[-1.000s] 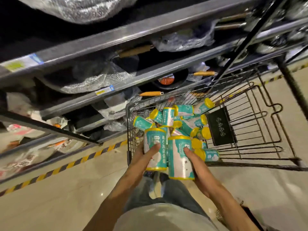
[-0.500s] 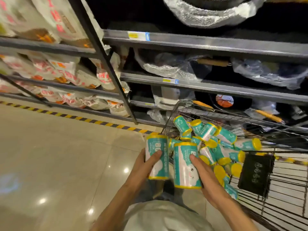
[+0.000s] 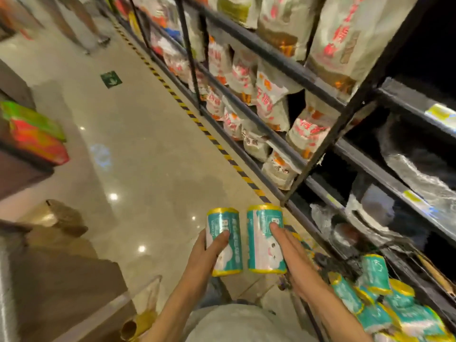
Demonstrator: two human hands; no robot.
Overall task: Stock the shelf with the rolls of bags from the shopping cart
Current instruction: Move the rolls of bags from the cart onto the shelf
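Note:
Two upright teal-and-white rolls of bags with yellow ends are carried side by side in front of me. My left hand [image 3: 206, 253] grips the left roll [image 3: 225, 236] and my right hand [image 3: 294, 259] grips the right roll [image 3: 264, 239]. Several more rolls [image 3: 385, 299] lie heaped in the shopping cart [image 3: 345, 265] at the lower right. The dark metal shelf [image 3: 318, 166] runs along the right side.
White packets with red print [image 3: 266, 102] fill the shelf's nearer bays; wrapped dark pans [image 3: 419, 174] fill the bay at far right. Yellow-black tape [image 3: 197, 119] marks the floor along the shelf. A brown counter [image 3: 61, 280] and colourful packs [image 3: 34, 134] stand at left.
My view has swung left, away from the cart and along the aisle. Both hands still carry the two rolls, which have left the cart; the cart now sits at the lower right.

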